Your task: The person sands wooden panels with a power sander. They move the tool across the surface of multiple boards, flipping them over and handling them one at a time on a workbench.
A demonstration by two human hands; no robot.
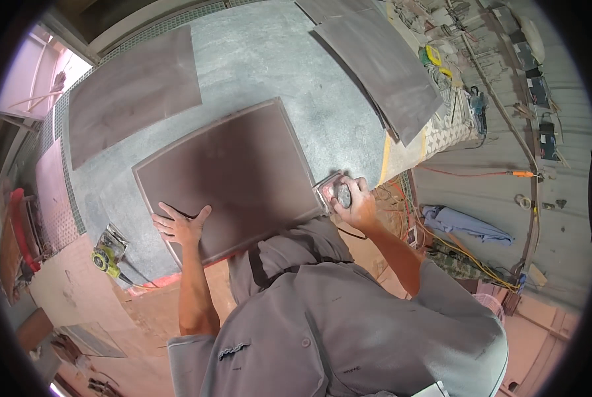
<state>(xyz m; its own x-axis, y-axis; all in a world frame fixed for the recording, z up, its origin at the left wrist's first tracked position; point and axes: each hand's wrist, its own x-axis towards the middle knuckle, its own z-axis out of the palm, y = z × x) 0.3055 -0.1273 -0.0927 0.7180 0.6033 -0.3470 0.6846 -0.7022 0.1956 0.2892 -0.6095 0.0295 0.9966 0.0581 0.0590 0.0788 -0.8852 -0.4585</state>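
A dark brown panel (233, 178) with a raised edge lies at an angle near the front of the grey-green tabletop (256, 59). Spread across its left front edge, fingers apart, is my left hand (182, 225); it holds nothing. My right hand (357, 206) is wrapped round the dark round top of a small power sander (327, 188), which has a dusty, reddish body. The sander sits against the panel's right edge, near the front right corner. Its underside is hidden, so I cannot tell how it meets the edge.
A brown sheet (137, 96) lies at the back left, and stacked panels (385, 69) rest at the far right. A yellow-green sander (107, 257) stands at the table's left end. Cords (468, 255) and a blue cloth (464, 225) are to the right.
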